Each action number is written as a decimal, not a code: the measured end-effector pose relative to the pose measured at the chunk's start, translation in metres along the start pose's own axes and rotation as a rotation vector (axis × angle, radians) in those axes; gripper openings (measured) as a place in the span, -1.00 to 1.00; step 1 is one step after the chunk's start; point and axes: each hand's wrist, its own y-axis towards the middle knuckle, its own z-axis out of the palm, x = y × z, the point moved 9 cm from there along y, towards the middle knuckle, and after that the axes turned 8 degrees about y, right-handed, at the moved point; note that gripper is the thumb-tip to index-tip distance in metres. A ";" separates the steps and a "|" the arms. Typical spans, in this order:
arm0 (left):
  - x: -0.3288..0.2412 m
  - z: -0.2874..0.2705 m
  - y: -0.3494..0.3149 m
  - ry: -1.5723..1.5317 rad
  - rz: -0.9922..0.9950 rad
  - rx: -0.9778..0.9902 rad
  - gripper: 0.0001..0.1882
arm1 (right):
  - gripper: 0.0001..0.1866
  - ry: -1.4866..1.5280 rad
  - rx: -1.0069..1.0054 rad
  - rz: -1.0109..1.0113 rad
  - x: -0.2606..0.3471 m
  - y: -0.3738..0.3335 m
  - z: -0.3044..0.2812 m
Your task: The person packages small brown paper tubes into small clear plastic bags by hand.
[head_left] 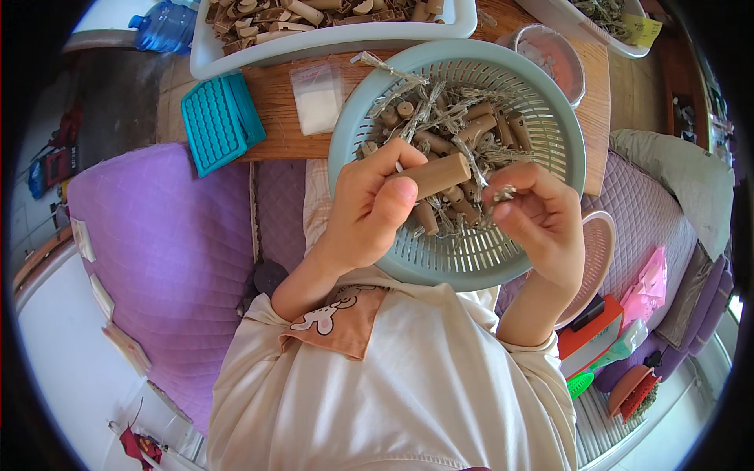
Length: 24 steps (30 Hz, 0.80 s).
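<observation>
My left hand is closed around a tan, cork-like cylinder, held tilted with one end toward the right. Close to that end, my right hand pinches a small coil of thin silvery wire between thumb and fingers. Whether the wire is joined to the cylinder is hard to make out. Both hands are over a pale green slotted plastic basket. Inside it lie several similar tan cylinders and bundles of silvery wire.
Behind the basket, a wooden table bears a white tub of tan pieces, a teal bumpy tray, a small clear bag and a clear bucket. Another white tub is at far right. Purple padded seats flank me.
</observation>
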 end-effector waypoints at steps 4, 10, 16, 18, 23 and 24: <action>0.003 0.000 -0.003 0.046 0.000 0.037 -0.67 | -0.89 0.057 -0.067 -0.062 0.007 0.002 -0.004; -0.019 0.014 -0.003 0.439 0.201 0.179 -0.72 | -0.84 0.439 -0.062 0.104 -0.008 0.000 0.015; -0.034 0.013 -0.009 0.996 0.385 0.114 -0.66 | -0.86 0.261 0.001 0.135 -0.007 0.001 0.027; -0.039 0.007 -0.009 0.959 0.404 0.022 -0.69 | -0.88 0.182 -0.052 0.113 -0.011 0.002 0.025; -0.017 -0.089 -0.010 0.700 0.272 -0.610 -0.80 | -0.90 0.098 -0.355 -0.032 -0.005 -0.005 -0.006; 0.002 -0.118 -0.005 0.748 0.171 -0.733 -0.81 | -0.90 0.101 -0.339 -0.017 -0.007 -0.001 -0.007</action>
